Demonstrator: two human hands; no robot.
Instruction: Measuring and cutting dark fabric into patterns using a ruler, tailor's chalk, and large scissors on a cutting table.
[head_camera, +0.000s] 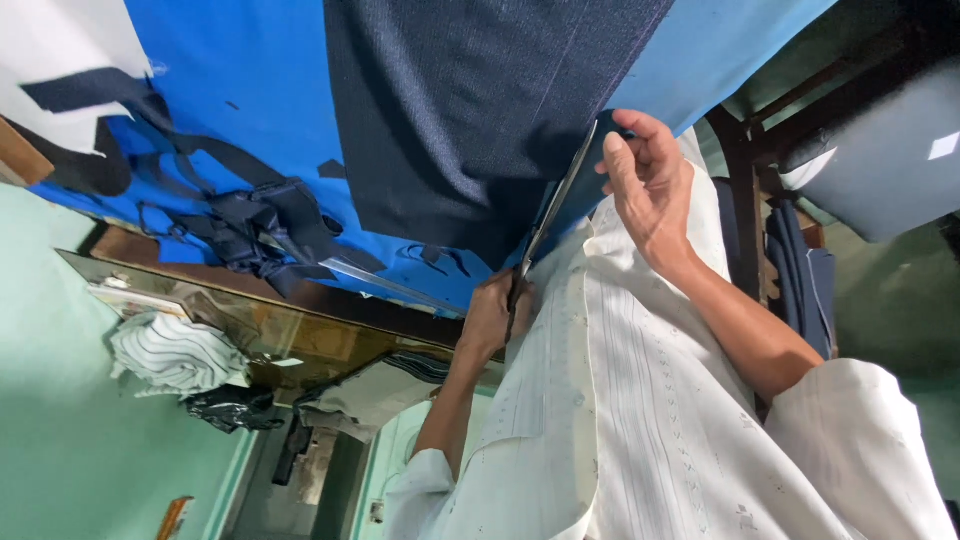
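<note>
Blue cloth (250, 80) lies open beyond dark fabric (460, 100), whose edge right hand (650, 185) pinches; left hand (488, 318)'s grip clasps scissors (555, 210).

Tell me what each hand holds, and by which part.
One hand grips the scissors by the handles; the other hand pinches the dark cloth at its edge.

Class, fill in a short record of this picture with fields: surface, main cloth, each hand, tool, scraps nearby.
Surface: blue cloth-covered table
Main cloth: dark navy fabric lying flat on the table
Tool: long scissors along the fabric's edge
Hand at scissor handles: hand gripping them
Other hand: hand resting by the fabric's edge near the blade tip
Scraps: dark fabric strips piled on the table
Clothing: white shirt
</note>
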